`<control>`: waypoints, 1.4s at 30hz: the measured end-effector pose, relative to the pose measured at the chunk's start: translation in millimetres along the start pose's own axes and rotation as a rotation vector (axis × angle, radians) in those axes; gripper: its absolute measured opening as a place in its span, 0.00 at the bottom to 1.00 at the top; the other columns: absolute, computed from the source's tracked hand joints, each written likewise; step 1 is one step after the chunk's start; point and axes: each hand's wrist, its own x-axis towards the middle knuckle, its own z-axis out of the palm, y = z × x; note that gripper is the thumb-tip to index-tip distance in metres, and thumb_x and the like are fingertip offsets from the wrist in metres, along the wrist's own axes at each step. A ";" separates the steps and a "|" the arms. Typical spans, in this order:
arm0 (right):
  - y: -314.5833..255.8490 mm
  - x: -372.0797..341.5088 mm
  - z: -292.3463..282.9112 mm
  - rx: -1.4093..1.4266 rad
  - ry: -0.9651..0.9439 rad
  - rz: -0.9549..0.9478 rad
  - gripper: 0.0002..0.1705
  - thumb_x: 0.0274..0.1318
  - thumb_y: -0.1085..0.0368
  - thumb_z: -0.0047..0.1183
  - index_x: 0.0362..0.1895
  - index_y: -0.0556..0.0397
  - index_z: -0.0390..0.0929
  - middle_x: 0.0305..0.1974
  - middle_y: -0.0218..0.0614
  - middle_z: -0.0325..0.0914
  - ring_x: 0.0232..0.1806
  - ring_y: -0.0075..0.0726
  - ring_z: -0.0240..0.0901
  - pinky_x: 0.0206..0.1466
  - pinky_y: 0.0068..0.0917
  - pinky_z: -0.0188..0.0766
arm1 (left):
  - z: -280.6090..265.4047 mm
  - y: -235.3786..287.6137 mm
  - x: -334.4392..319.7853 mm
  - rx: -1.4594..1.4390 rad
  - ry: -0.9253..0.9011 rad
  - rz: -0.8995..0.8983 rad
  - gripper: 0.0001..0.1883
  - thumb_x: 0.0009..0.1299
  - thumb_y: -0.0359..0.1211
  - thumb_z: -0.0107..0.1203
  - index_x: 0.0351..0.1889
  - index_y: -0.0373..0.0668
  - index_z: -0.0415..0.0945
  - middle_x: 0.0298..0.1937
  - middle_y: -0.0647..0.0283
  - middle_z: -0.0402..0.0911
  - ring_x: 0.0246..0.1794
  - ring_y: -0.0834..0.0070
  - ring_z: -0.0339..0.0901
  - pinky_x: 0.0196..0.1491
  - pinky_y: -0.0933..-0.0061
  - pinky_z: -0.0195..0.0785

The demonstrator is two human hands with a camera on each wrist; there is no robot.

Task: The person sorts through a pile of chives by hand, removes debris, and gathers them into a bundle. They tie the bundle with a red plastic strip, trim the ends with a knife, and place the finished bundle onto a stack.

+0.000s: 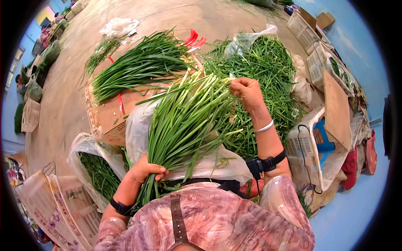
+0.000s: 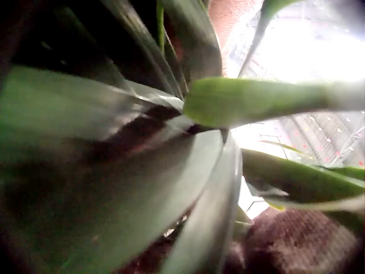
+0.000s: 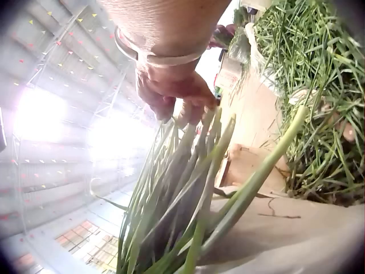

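A loose bunch of long green stalks [image 1: 180, 125] lies over the person's lap, its pale ends toward the upper right. The left hand [image 1: 146, 169] grips the leafy lower part, thumb across it. At the pale ends, the right hand [image 1: 246, 93] pinches stalk tips between thumb and curled fingers. In the right wrist view the right hand [image 3: 177, 94] holds several pale tips from above, the stalks [image 3: 182, 171] hanging below. Broad leaves [image 2: 114, 171] fill the left wrist view, where the left hand's fingers cannot be made out.
A tidy green bundle [image 1: 142, 62] lies on a crate [image 1: 104, 125] ahead to the left. A large heap of greens [image 1: 268, 75] stands ahead to the right. Plastic crates [image 1: 299, 154] flank the right side, a bag of greens [image 1: 98, 175] the left. Red ties [image 1: 193, 39] lie beyond the bundle.
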 end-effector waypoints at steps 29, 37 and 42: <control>-15.5 -39.3 19.4 -0.542 0.178 -0.720 0.02 0.45 0.75 0.55 0.27 0.58 0.77 0.33 0.36 0.80 0.31 0.29 0.75 0.35 0.23 0.70 | 4.5 0.1 -9.6 -0.079 0.018 0.022 0.22 0.49 0.29 0.62 0.41 0.31 0.70 0.22 0.55 0.74 0.12 0.74 0.67 0.16 0.78 0.58; 13.6 4.1 -104.1 0.193 0.590 -0.229 0.08 0.55 0.67 0.52 0.35 0.59 0.74 0.32 0.43 0.78 0.24 0.30 0.73 0.22 0.25 0.71 | -5.4 -7.7 -5.6 -0.104 -0.001 0.002 0.24 0.49 0.28 0.61 0.44 0.32 0.68 0.23 0.53 0.73 0.12 0.73 0.66 0.15 0.77 0.57; -16.2 -15.1 -58.2 -1.397 0.491 -0.367 0.26 0.46 0.62 0.58 0.51 0.58 0.72 0.49 0.55 0.73 0.55 0.54 0.67 0.60 0.39 0.60 | -0.5 -3.5 -3.6 -0.100 0.007 0.001 0.27 0.48 0.28 0.61 0.48 0.32 0.66 0.24 0.52 0.72 0.12 0.72 0.64 0.14 0.76 0.56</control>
